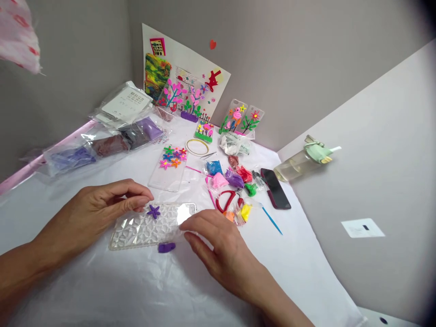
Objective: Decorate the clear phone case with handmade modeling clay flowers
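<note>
A clear phone case (136, 231) with a faceted pattern lies in front of me, a purple clay flower (154, 211) on its upper part. At the case's far edge is my left hand (114, 200), thumb and fingertips pressed together beside the flower; whatever is between them is hidden. My right hand (218, 245) has thumb and fingers closed around the right end of the case. Just below the near edge, a lump of purple clay (166, 247) rests on the white table cover (136, 286).
Behind lies another clear case (166, 175) with colourful clay flowers. To the right are several wrapped clay pieces (235, 178), red-handled scissors (225, 200), a blue tool (271, 220), a dark phone (275, 188) and a bottle (296, 163). Bagged clay (109, 145) sits at the left.
</note>
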Demonstrator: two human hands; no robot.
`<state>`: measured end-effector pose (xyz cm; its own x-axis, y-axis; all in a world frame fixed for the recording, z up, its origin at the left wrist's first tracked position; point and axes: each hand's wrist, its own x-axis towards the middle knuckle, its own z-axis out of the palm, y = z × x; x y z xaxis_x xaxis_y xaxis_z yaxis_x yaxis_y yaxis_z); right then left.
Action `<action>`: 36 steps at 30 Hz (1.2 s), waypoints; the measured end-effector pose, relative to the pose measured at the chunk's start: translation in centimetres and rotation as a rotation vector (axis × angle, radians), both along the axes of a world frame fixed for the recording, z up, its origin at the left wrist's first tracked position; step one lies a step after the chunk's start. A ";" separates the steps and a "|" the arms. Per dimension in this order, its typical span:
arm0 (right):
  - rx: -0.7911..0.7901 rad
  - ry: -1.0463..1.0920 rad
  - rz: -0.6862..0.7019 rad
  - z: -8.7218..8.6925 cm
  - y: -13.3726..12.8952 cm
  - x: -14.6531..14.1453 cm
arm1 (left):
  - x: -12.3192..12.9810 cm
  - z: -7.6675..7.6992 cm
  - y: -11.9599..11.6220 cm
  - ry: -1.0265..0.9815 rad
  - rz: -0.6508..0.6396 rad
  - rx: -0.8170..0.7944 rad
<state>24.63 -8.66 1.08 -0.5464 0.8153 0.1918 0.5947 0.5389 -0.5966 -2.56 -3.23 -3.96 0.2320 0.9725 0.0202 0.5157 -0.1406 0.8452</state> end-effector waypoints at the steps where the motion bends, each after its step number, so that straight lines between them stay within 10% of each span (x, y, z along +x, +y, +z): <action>1: -0.004 0.043 -0.031 -0.7 0.2 0.0 | 0.2 0.1 0.0 -0.010 -0.016 0.007; 9: 0.019 0.047 -0.070 -3.3 0.4 -0.4 | 0.9 0.6 -0.1 0.001 -0.015 0.004; 36: 0.075 -0.036 -0.046 -3.9 0.4 -0.2 | 0.4 -1.3 0.7 0.113 -0.226 0.321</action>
<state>24.43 -8.27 -2.87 -0.5165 0.8237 0.2340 0.6401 0.5529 -0.5334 -2.16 -2.54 -5.26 0.4577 0.8449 0.2767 0.5283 -0.5088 0.6797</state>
